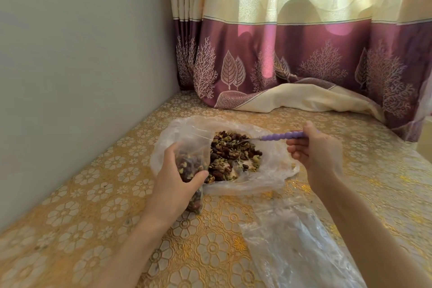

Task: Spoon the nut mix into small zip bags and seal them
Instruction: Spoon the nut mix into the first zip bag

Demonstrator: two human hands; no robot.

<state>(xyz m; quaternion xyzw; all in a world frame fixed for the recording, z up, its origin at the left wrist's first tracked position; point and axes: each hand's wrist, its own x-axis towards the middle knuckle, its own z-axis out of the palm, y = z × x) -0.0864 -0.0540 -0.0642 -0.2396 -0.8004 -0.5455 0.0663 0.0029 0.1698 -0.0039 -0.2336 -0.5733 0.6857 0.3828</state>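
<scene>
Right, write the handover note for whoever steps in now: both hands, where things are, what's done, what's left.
Left hand: grip around a small zip bag, partly filled with nut mix, mouth open beside the pile.
Right hand: holds the purple-handled spoon, bowl in the nut mix.
The mix lies on an opened clear plastic bag on the flower-patterned tablecloth. More clear plastic lies nearer, under the right forearm.
Done: this bag partly filled.
Left: top it up, seal it, then bag the rest. No sealed bags are in view.

Wall (81, 54) blocks left; curtain (304, 65) closes far edge; plastic sheet (292, 241) covers near-right table (93, 206).
</scene>
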